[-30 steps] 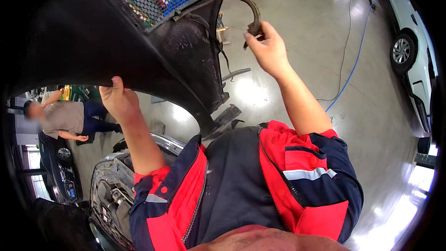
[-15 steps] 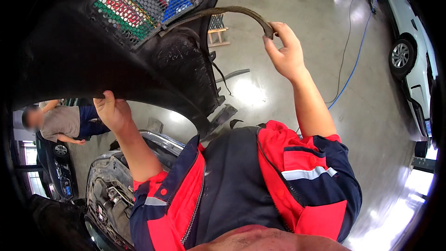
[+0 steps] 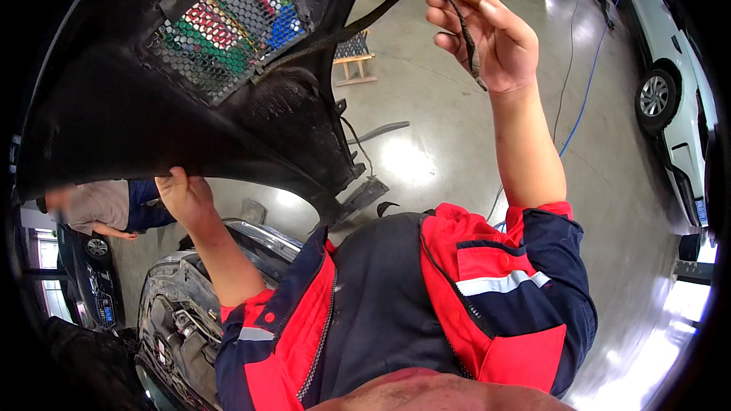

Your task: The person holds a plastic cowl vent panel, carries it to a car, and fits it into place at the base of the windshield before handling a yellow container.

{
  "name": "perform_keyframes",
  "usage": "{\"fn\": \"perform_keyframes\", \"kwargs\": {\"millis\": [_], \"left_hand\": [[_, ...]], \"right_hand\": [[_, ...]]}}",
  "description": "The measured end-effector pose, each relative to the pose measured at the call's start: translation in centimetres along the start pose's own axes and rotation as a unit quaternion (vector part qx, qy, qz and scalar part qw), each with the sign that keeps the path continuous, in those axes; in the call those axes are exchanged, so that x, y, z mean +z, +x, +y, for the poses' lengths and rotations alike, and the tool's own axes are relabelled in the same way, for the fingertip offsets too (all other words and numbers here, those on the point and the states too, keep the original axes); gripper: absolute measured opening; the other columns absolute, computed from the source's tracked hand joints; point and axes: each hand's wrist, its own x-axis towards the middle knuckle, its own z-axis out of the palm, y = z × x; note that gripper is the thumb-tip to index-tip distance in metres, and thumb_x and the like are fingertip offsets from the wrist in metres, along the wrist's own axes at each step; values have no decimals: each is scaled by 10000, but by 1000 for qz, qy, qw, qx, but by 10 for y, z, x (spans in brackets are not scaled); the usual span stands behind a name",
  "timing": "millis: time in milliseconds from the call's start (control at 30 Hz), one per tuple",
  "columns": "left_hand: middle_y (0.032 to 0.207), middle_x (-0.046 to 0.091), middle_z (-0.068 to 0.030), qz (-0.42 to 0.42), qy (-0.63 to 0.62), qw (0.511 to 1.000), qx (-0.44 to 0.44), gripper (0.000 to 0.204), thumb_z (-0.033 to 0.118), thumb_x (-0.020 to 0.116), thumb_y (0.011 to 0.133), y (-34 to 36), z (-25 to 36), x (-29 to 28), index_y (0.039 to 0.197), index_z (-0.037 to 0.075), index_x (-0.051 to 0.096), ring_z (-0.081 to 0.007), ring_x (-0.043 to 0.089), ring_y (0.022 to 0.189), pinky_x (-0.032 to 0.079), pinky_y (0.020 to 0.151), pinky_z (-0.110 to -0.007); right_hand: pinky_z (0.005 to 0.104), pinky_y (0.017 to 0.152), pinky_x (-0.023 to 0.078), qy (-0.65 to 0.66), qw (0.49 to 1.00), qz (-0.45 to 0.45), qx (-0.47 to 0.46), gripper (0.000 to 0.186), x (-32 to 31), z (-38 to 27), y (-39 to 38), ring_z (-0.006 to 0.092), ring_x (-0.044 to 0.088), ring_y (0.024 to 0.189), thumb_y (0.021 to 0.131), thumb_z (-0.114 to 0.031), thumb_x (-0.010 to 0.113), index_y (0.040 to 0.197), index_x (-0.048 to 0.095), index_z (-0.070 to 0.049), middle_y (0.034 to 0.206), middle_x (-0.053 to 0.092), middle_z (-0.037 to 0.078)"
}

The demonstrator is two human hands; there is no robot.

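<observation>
A large black car bumper cover (image 3: pixel 152 122) with a mesh grille (image 3: pixel 228 30) hangs at the upper left. My left hand (image 3: pixel 185 194) is closed around its near lower edge, thumb showing on top. From beside the grille, a dark flexible strip (image 3: pixel 365 19), seemingly rubber, arches up and right. Held up at the upper middle, my right hand (image 3: pixel 491 34) has the strip in its bent fingers. The strip's loose end drapes down across the palm toward the wrist. The strip's other end lies along the grille's border.
Left and below stands a car with its engine bay exposed (image 3: pixel 179 327). Another person (image 3: pixel 110 209) stands at the far left, near a dark car (image 3: pixel 91 281). A white car (image 3: pixel 674 99) is at the right, with a blue hose (image 3: pixel 582 110) on the floor. A wooden stand (image 3: pixel 354 68) stands beyond the bumper.
My right hand has moved up and right and turned its palm into view, drawing the strip along; the strip's end now hangs across the palm. The bumper cover has tilted slightly.
</observation>
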Motion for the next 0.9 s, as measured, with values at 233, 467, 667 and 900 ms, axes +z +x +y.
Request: {"fn": "perform_keyframes", "kwargs": {"millis": [233, 467, 667, 900], "left_hand": [[1335, 563, -162, 6, 4, 1000, -3, 434, 100, 666, 910, 6, 0, -1, 1298, -17, 510, -312, 554, 1221, 410, 1080, -478], [1319, 570, -137, -2, 67, 998, -12, 438, 180, 647, 934, 3, 10, 12, 1311, 18, 494, -298, 572, 1178, 434, 1053, -466], [1308, 588, -150, -37, -5, 999, -32, 475, 117, 699, 887, 8, 16, 27, 1306, -14, 518, -290, 578, 1194, 433, 1061, -451], [1297, 595, -140, -7, 16, 999, -31, 473, 121, 721, 870, -1, 24, 31, 1289, 14, 529, -300, 577, 1192, 444, 1048, -473]], "right_hand": [[371, 1005, 454, -281, 954, 49, -96, 432, 15, 22, 48, 258, 565, 1202, 925, 17, 491, 1357, 497, 23, 1261, 607, 153], [253, 800, 500, -392, 891, 168, -157, 180, 65, 32, 77, 134, 639, 860, 918, -50, 607, 1076, 661, 16, 938, 689, 47], [292, 701, 481, -486, 822, 165, -248, 171, 78, 25, 101, 137, 609, 751, 956, -160, 610, 1018, 641, -4, 799, 664, 82], [356, 790, 480, -512, 830, 206, -86, 284, 107, 6, 94, 226, 607, 900, 883, -146, 698, 1107, 612, 5, 983, 642, 157]]}}
